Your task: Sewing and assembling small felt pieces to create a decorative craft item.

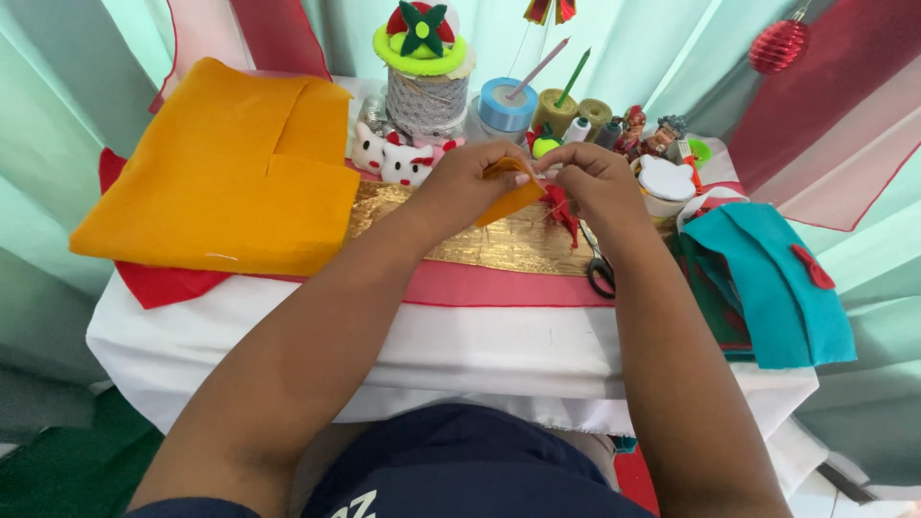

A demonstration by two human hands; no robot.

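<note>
Orange felt piece [513, 199] sits pinched between both hands at the centre of the frame, raised just above a gold foil strip [499, 245] on the table. Nearest the camera, the two forearms reach in from the bottom edge over the white tablecloth [460, 350] and a red band of fabric [499, 286]. The left hand [465, 187] is closed, thumb and fingertips gripping the upper edge of the small orange piece. The right hand [595, 180] is closed too, its fingertips meeting the left at the top of the piece; whether it holds a needle or thread is too small to tell. A scrap of red felt [559, 206] hangs just below the right hand. Black-handled scissors [602, 271] lie just right of the gold strip.

Judging by the pinch, the step in hand looks like fine work on the piece's edge, joining or stitching; any next move would call for a steady left-hand hold while the right fingertips work precisely.

Left of centre lies a large folded orange felt sheet [221, 173]; at right, teal felt [777, 283]. Farther back stand white cat-face plush heads [393, 158], a lace-wrapped jar [427, 96], a blue ribbon roll [507, 105] and small figurines [648, 134].
</note>
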